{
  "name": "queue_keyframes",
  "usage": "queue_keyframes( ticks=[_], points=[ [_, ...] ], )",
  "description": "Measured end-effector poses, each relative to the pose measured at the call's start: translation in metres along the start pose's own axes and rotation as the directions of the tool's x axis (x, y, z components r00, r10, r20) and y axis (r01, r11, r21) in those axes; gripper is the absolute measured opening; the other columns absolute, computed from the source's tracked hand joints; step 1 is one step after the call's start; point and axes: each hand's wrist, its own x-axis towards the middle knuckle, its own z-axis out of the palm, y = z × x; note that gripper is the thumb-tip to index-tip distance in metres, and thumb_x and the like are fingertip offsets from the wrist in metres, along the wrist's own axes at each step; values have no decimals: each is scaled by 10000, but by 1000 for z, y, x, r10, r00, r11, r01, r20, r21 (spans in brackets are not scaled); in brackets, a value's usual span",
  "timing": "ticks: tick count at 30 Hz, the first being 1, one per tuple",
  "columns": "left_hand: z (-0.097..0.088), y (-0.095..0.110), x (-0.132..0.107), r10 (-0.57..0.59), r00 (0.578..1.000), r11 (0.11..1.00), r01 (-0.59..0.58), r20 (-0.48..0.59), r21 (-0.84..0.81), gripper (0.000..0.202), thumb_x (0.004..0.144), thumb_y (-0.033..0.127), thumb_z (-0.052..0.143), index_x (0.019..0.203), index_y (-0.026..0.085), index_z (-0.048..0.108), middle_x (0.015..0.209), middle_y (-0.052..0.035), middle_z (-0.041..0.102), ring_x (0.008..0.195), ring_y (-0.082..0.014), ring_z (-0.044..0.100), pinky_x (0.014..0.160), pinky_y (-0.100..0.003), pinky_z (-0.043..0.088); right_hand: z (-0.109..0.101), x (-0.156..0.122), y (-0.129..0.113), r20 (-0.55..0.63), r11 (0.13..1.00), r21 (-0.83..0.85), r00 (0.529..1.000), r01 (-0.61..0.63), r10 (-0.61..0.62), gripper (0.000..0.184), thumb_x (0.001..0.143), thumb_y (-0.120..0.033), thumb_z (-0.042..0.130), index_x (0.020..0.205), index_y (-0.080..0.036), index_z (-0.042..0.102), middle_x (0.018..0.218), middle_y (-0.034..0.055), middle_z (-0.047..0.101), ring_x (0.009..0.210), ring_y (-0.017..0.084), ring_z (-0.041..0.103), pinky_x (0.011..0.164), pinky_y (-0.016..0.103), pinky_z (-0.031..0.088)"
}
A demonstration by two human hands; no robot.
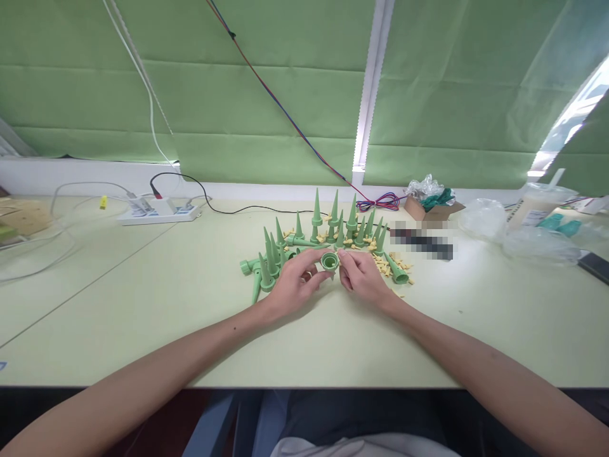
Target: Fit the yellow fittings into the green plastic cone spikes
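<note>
My left hand (301, 278) grips a hollow green plastic cone (330, 261) between thumb and fingers, its round open end facing me. Close against the right side of that rim, my right hand (362, 275) is closed in a pinch; whatever its fingertips hold is too small to name. Behind both hands, many green cone spikes (317, 211) stand point up in a cluster, while others lie on their sides to the left. Small yellow plastic pieces (383, 265) are scattered among them and to the right, around a tipped-over cone (396, 269).
A white power strip (162, 214) with plugs and cables sits at the back left of the table (143, 304). At the back right are a small cardboard box (427, 211), a plastic cup with a straw (536, 206), clear plastic bags (483, 219) and a dark phone (594, 266).
</note>
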Motion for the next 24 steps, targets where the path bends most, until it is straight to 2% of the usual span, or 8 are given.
queue_keyframes(
  ticks=[5,14,17,20,22,24],
  points=[
    [0,1,0,23,1000,999,-22,-12,38,313,935,242,559,1238,209,634,1042,-61,678,584,-77,496,567,-217,487,2,-1,2,1,1000,8,1000,-5,5,635,1007,-540,385,460,-218,399,395,-14,444,404,116,407,519,284,363],
    [2,-1,0,75,997,993,-72,-27,98,335,922,203,531,1247,203,615,947,-49,677,603,-91,533,559,-215,501,7,-3,6,-20,992,121,999,-26,28,547,1026,-517,378,581,-207,443,437,-42,446,398,101,412,471,250,363],
    [2,4,-1,29,999,996,-28,-18,87,351,932,214,513,1279,198,565,921,-46,655,603,-94,545,554,-219,500,7,-3,5,-32,991,131,999,-26,30,524,1023,-522,384,608,-208,446,458,-44,452,397,99,416,455,247,361],
    [2,6,-1,-60,998,998,60,-10,30,337,956,262,488,1289,214,502,981,-51,627,588,-87,554,523,-217,478,7,-3,5,-46,990,139,998,-28,35,503,1021,-527,387,635,-210,444,477,-48,454,400,99,426,444,242,364],
    [3,6,-1,-122,992,991,120,-24,-50,287,977,329,467,1246,229,480,1047,-54,608,564,-75,554,489,-211,452,7,-3,5,-59,989,144,998,-23,32,491,1020,-531,386,649,-213,436,488,-50,456,398,97,429,435,239,364],
    [3,4,-1,-172,984,978,166,-38,-125,241,991,408,452,1141,223,489,985,-33,616,535,-72,550,475,-207,437,7,-2,5,-73,989,146,997,-18,28,482,1019,-534,386,660,-215,428,496,-53,454,393,96,428,421,237,358]
  ],
)
